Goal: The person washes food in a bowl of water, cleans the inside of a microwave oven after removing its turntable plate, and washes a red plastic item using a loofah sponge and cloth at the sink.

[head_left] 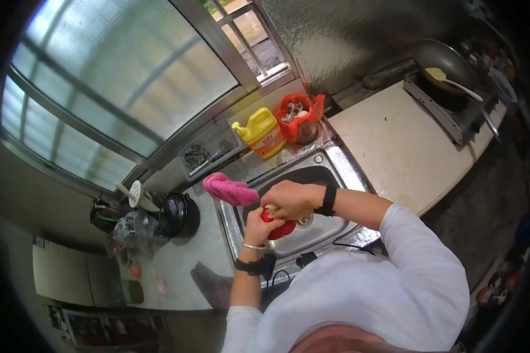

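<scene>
Over the metal sink (pixel 327 238), both hands meet at a red object (pixel 281 230), perhaps a pepper or a bowl; its kind is unclear. My left hand (pixel 257 227) grips its left side with the fingers wrapped round. My right hand (pixel 291 199) is closed at its top, on a small pale, light-brown piece (pixel 271 209) that is too small to name. A pink cloth (pixel 229 189) lies on the sink's left rim, close to my hands. Part of the drain shows beneath the red object.
Behind the sink stand a yellow bottle (pixel 264 136), a red bag (pixel 299 112) in a container, and a grey tray (pixel 189 173) with a scourer. A black pot (pixel 179 215) is at left. On the right, a wok (pixel 444 59) sits on a stove (pixel 436 109).
</scene>
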Demonstrator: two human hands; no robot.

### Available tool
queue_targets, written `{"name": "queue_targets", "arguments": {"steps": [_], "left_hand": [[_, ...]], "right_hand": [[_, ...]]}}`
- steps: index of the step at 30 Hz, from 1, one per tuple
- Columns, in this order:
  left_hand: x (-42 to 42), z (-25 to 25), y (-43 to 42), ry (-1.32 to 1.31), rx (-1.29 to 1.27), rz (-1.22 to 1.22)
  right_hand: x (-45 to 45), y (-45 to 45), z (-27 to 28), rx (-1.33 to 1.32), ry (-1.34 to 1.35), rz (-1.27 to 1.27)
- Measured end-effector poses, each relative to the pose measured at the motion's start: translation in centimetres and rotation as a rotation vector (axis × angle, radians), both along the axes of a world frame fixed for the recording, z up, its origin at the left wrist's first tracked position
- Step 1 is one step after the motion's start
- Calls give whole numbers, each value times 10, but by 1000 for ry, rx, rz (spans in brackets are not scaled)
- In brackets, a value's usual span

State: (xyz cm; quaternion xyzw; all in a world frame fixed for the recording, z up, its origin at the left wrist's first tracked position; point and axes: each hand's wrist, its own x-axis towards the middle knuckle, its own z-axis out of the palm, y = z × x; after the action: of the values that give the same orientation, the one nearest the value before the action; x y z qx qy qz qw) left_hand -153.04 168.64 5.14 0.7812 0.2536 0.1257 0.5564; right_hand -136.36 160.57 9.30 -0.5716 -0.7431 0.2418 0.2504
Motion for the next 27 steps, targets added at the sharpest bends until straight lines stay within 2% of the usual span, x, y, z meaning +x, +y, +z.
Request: {"name": "queue_targets", "arguments": {"steps": [1, 3, 5, 6, 7, 9, 11, 13, 14, 15, 17, 21, 23, 24, 25, 27], "left_hand": [[0, 0, -1, -4, 12, -6], [0, -4, -6, -179, -24, 158], [0, -2, -8, -214, 14, 203], [0, 7, -14, -297, -108, 274], [0, 12, -16, -379, -232, 344], [-3, 4, -13, -430, -243, 331], [-1, 4, -15, -633, -467, 431], [2, 4, -17, -707, -488, 432], [6, 4, -17, -788, -517, 436], [9, 3, -19, -793, -519, 437], [11, 0, -23, -960, -698, 449], [6, -9, -13, -827, -627, 515], [-11, -27, 8, -338, -267, 327], [-9, -17, 7, -167, -58, 225], [-6, -8, 2, -166, -58, 226], [-1, 5, -6, 107, 221, -49]], "right_hand": [[1, 4, -2, 42, 34, 14], [5, 10, -5, 97, 61, 24], [13, 13, -13, 11, 364, -39], [19, 20, -31, -28, 607, -9], [19, 17, -34, -21, 599, -10], [17, 9, -41, 1, 948, -128], [14, 9, -61, -29, 1014, -134], [1, 4, -75, -64, 1540, -164], [-4, 5, -81, -23, 1618, -179], [-4, 7, -81, -25, 1613, -179], [-8, 10, -84, -30, 1632, -248], [7, 4, -81, -110, 1499, -230], [15, 0, -72, -67, 909, -149], [13, 1, -68, -47, 788, -112], [10, 2, -60, -48, 789, -110], [2, 4, -40, -49, 257, 76]]}}
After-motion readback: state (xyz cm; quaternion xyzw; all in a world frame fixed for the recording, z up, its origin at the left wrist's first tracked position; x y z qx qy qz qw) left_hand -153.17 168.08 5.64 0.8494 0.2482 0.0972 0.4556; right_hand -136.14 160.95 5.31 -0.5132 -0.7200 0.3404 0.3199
